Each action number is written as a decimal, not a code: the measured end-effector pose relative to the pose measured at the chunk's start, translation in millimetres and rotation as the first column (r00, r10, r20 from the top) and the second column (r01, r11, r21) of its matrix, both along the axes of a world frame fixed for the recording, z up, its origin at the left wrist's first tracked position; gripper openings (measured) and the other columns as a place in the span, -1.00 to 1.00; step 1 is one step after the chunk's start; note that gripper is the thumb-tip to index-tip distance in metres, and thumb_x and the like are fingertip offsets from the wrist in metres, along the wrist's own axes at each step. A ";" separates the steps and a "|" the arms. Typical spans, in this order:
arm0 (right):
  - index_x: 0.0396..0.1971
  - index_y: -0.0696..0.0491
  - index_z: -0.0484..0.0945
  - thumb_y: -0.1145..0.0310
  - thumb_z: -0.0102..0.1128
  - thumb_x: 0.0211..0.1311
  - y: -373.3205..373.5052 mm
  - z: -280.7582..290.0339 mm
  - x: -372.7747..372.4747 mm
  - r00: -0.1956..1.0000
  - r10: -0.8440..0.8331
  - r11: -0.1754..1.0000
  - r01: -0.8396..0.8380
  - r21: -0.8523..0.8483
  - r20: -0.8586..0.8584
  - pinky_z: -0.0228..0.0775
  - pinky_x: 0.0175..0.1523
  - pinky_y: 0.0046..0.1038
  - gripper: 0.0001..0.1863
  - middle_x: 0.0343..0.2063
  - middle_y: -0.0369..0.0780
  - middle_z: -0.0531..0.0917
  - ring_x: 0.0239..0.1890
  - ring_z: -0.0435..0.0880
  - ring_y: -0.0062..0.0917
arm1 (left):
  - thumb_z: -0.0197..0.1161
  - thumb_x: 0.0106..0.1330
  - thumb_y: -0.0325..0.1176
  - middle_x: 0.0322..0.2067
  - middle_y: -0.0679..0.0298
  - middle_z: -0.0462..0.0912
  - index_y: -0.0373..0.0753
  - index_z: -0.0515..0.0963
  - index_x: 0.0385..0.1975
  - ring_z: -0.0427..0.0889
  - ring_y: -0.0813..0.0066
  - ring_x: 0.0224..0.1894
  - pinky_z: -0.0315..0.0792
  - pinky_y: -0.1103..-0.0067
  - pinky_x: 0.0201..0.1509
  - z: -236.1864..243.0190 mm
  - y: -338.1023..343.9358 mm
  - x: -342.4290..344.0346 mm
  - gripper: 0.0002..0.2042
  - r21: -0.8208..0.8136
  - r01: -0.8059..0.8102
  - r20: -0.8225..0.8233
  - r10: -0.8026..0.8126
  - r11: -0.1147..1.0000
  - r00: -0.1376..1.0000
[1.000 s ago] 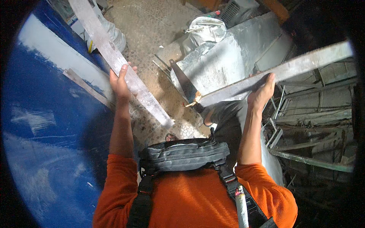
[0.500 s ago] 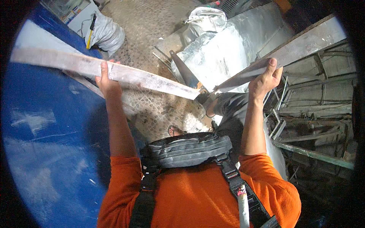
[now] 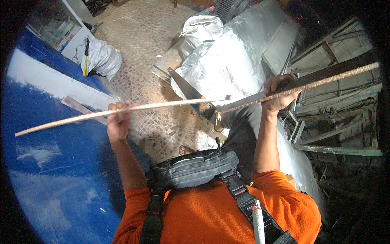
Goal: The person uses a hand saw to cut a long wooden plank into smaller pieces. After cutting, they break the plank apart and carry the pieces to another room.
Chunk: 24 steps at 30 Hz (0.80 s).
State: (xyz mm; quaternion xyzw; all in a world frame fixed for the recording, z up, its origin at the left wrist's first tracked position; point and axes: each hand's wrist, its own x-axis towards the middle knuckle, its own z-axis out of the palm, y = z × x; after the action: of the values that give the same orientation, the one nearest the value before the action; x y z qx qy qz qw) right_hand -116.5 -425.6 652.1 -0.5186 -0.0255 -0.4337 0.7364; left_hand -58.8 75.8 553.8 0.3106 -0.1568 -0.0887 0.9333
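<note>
My left hand [image 3: 118,124] is closed round a long, thin wooden strip [image 3: 69,120], turned edge-on so its pale, rough edge shows. In my right hand [image 3: 278,95] is a second wooden strip [image 3: 333,74], its dark face and rough cut edge showing as it slants up to the right. The inner ends of both strips come close together at the middle; whether they touch I cannot tell. Below and behind those ends lies a handsaw [image 3: 185,85] with a dark blade, its handle near my leg.
A blue, white-smeared surface [image 3: 53,183] fills the left side. Beyond it stands a white sack [image 3: 104,59] beside a yellow-and-black tool [image 3: 86,59]. White-dusted sheeting [image 3: 227,61] and a white bag [image 3: 203,28] lie ahead. Metal frames [image 3: 339,149] crowd the right.
Both strips have been turned from showing their broad pale faces to showing their edges. The left strip's outer end has dropped, and the right strip's outer end is lower too.
</note>
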 end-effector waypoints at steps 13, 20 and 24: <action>-0.17 0.07 0.54 -0.25 -0.24 0.52 -54.9 24.0 -45.7 0.984 0.012 0.955 0.041 0.293 -0.177 0.15 -0.71 -0.54 -0.36 -0.72 -0.34 0.33 -0.81 0.29 -0.59 | 0.30 -0.10 -0.68 -0.31 0.37 0.47 -0.09 0.36 -0.34 0.49 0.27 0.05 -0.07 -0.13 0.57 60.6 -34.7 36.5 -0.62 -0.125 0.117 0.054 -0.111 0.985 0.992; -0.24 0.07 0.54 -0.04 -0.07 0.56 -190.4 -6.9 -135.5 0.915 -0.119 0.798 0.319 0.512 -0.385 0.25 -0.61 -0.61 -0.55 -0.62 -0.32 0.44 -0.67 0.40 -0.63 | 0.37 0.15 -0.55 0.07 0.03 0.53 -0.30 0.40 -0.03 0.46 0.09 0.29 0.23 -0.04 0.51 36.2 -43.1 60.9 -0.60 0.047 0.076 0.033 -0.077 0.996 0.996; -0.25 0.05 0.52 0.09 -0.04 0.57 -249.5 -85.5 -196.2 0.752 -0.187 0.681 0.563 0.469 -0.631 0.36 -0.56 -0.47 -0.66 -0.54 -0.28 0.53 -0.59 0.51 -0.55 | 0.24 0.43 -0.36 0.03 0.11 0.64 -0.32 0.50 0.01 0.54 0.29 0.23 0.39 0.25 0.41 47.7 -66.9 66.1 -0.75 0.197 -0.152 -0.272 0.203 0.968 0.941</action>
State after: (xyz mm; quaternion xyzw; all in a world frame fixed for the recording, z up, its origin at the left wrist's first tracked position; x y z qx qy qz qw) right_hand -312.7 -675.1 566.6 -0.3314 0.4404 -0.4009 0.7318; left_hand 7.3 9.0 601.5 0.3873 0.0187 -0.0618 0.9197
